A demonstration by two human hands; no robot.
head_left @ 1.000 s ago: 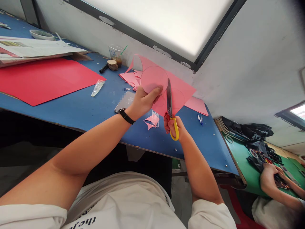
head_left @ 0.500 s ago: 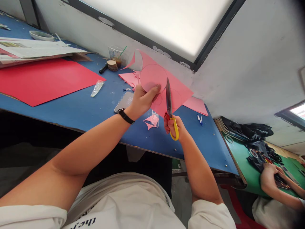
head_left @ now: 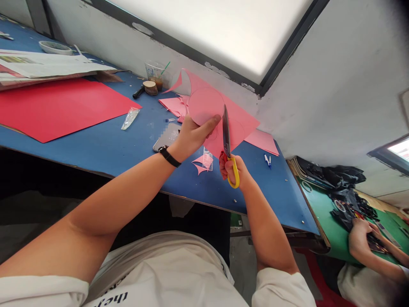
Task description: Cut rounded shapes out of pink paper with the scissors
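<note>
My left hand (head_left: 196, 132) pinches a sheet of pink paper (head_left: 239, 113), thumb on top and fingers beneath. Circles are drawn on the sheet, and a partly cut round piece (head_left: 204, 104) stands above my thumb. A curved strip of the sheet sticks out at its upper left. My right hand (head_left: 236, 168) grips scissors (head_left: 226, 132) with one yellow handle loop and a red part by the fingers. Their blades point up along the right side of the round piece and look nearly closed. Below the sheet, pink scraps (head_left: 203, 162) lie over a clear ruler (head_left: 208, 158).
On the blue table (head_left: 128, 149) lie a large red sheet (head_left: 64, 108), a phone (head_left: 166, 136), a plastic cup (head_left: 156, 74), folded pink paper (head_left: 174, 106) and a blue-and-white pen (head_left: 267, 160). At right, another person's hands (head_left: 362, 232) work over a green table (head_left: 338, 238).
My left thumb has shifted slightly up and right, nearer the blades. The pink sheet has turned a little, and its curved strip has dropped slightly. The scissors stay nearly in place.
</note>
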